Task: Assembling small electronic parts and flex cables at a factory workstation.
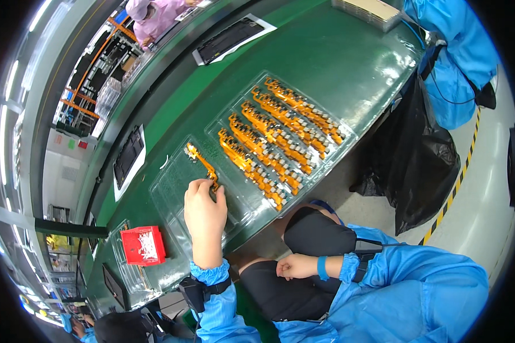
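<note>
My left hand (206, 211) reaches over a clear plastic tray (165, 188) on the green table. Its thumb and fingers pinch the near end of an orange flexible circuit strip (200, 160), whose far end stretches across the tray. The fingertips partly hide the pinched end. To the right, another clear tray (349, 134) holds several rows of similar orange flexible circuit strips (269, 137) with dark and silvery parts. My right hand (297, 266), with a blue wristband (323, 268), rests on my thigh. Its fingers are curled in, with nothing seen in them.
A red bin (143, 246) of small white pieces stands left of my left hand. Dark flat frames on white sheets (129, 160) lie along the belt beyond the table. A black bag (418, 154) hangs at the right, beside a blue-clothed person (455, 57). A pink-clothed person (157, 17) is across.
</note>
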A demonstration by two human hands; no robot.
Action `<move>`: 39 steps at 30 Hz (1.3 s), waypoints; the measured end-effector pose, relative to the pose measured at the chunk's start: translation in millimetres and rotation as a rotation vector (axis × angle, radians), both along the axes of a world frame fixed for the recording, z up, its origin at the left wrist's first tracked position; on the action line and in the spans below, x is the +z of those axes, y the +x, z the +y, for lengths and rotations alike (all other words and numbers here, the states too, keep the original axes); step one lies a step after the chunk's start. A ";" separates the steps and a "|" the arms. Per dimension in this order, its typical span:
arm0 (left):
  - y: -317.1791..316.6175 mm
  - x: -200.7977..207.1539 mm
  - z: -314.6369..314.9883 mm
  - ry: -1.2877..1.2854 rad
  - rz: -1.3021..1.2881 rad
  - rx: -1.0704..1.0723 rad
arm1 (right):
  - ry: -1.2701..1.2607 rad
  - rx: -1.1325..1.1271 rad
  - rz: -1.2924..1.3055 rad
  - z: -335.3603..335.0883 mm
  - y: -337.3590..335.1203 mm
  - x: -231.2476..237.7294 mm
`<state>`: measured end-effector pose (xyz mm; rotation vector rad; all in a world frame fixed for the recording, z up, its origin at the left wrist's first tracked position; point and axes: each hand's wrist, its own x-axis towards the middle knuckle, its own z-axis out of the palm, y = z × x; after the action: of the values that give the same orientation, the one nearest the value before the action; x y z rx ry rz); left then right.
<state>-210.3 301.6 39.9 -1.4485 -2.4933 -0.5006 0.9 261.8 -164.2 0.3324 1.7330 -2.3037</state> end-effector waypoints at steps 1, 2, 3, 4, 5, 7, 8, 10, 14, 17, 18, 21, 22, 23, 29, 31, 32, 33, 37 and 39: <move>-2.5 -4.4 1.9 -0.006 0.005 -0.013 | 0.014 -0.004 0.010 1.4 3.0 2.9; -5.6 -7.9 4.1 0.014 0.012 -0.003 | 0.028 -0.009 0.020 2.7 5.7 5.2; -7.9 -9.4 7.0 0.036 0.018 0.008 | 0.024 -0.020 0.026 5.6 7.5 7.1; -8.1 -9.5 8.9 0.047 0.070 -0.025 | 0.023 -0.027 0.029 8.3 9.3 8.9; -7.2 -9.5 9.7 0.045 0.076 -0.036 | 0.021 -0.033 0.032 9.9 11.2 10.3; -6.4 -8.8 8.9 0.030 0.097 -0.015 | 0.018 -0.042 0.035 11.3 13.0 11.6; -8.4 -11.2 10.0 0.079 0.100 0.009 | 0.016 -0.044 0.029 11.8 13.7 11.7; -14.7 -10.4 11.0 0.083 0.082 0.105 | 0.005 -0.052 0.039 11.1 14.6 9.7; -32.3 8.4 20.0 0.181 0.052 0.297 | -0.030 -0.066 0.039 13.1 18.8 8.9; -59.5 18.1 27.4 0.267 -0.077 0.317 | -0.089 -0.094 0.060 13.8 21.3 4.7; -79.3 21.1 16.0 0.327 -0.109 0.313 | -0.085 -0.076 0.069 13.0 22.3 8.8; -93.0 40.6 9.2 0.744 -0.596 0.164 | -0.117 -0.083 0.057 15.4 25.7 13.1; -91.1 50.9 2.4 0.819 -0.686 0.147 | -0.128 -0.087 0.041 14.9 27.0 13.6; -87.8 60.5 -6.1 0.916 -0.774 0.109 | -0.138 -0.087 0.025 13.7 27.8 14.2; 11.4 99.7 -73.0 0.997 -1.057 -0.041 | -0.286 -0.111 0.112 13.6 34.3 14.4; 50.8 93.5 -115.7 1.030 -1.086 -0.059 | -0.313 -0.081 0.176 16.3 34.7 36.8; 60.5 79.8 -133.1 1.049 -1.145 -0.099 | -0.357 -0.066 0.173 18.7 29.2 46.3; 78.1 69.9 -147.2 1.070 -1.204 -0.096 | -0.438 -0.059 0.234 22.9 29.4 61.9; 142.9 36.5 -182.8 0.938 -1.319 -0.057 | -1.007 0.004 0.244 20.3 21.2 126.1; 157.2 18.4 -206.9 0.961 -1.336 -0.026 | -1.106 0.127 0.321 13.4 15.3 138.3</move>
<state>-53.1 94.6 58.3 -0.7268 -2.0670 -2.8437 16.1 275.1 -25.9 -0.3583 0.3192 -2.8672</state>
